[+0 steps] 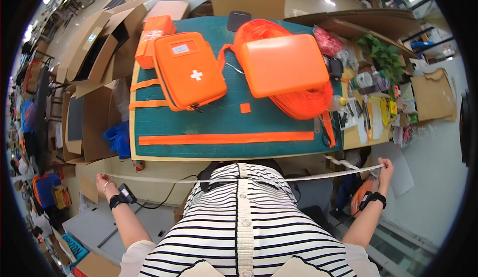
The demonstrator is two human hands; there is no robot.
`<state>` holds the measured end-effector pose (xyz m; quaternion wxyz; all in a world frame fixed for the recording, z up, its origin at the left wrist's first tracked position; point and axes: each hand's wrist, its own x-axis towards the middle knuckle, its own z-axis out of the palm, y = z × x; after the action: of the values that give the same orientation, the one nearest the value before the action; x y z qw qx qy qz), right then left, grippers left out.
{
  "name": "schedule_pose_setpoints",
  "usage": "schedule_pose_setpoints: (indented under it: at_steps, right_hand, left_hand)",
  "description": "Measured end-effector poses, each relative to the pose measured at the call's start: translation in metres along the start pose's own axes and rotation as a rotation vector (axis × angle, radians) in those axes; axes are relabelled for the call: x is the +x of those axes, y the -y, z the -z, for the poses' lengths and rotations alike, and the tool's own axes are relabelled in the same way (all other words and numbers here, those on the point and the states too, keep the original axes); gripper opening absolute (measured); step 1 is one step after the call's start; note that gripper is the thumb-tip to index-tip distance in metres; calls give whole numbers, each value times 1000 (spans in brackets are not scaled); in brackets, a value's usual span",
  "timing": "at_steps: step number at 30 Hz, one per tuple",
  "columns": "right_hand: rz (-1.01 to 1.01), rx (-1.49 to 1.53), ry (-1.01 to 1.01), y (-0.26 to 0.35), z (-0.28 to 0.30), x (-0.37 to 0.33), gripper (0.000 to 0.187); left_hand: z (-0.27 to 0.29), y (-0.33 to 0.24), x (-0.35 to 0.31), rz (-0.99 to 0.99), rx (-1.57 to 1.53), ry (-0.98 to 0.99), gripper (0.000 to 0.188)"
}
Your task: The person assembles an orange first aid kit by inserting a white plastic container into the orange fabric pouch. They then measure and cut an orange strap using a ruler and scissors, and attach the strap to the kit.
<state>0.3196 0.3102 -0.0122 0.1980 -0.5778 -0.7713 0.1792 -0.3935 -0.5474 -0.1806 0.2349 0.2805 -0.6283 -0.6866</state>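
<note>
A white soft tape measure [331, 175] is stretched across the front of my waist. My left hand [103, 183], far out to the left, is closed on one end of it. Out to the right, my right hand [386, 170] pinches the tape, and a loose tail hangs back from there toward the table edge. Beyond the tape, a long flat orange strip [226, 139] lies along the near side of the green cutting mat [199, 150]. A small orange square [245, 108] rests behind the strip. Neither hand touches the table.
An orange zipped bag with a white cross [194, 85], an orange hard case [288, 65] and coiled orange webbing [308, 105] occupy the mat's far half. Dark scissors [326, 140] lie at its right edge. Cardboard boxes [94, 122] stand left; a plant [381, 58] and small supplies crowd the right.
</note>
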Motion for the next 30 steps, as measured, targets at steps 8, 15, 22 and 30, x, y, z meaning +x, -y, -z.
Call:
schedule_pose_setpoints:
  at_steps: [8, 15, 22, 30]
  right_hand:
    - [-388, 249, -398, 89, 100, 25, 52]
    - [-217, 829, -56, 165, 104, 95, 45]
    - [-73, 402, 193, 101, 19, 173, 18]
    - [418, 82, 762, 188, -89, 79, 36]
  left_hand:
    - [-66, -51, -36, 34, -105, 237, 23]
    - [-164, -194, -204, -114, -206, 807, 24]
    - [-249, -228, -408, -215, -154, 1151, 16]
    - [-211, -54, -384, -350, 652, 957, 27]
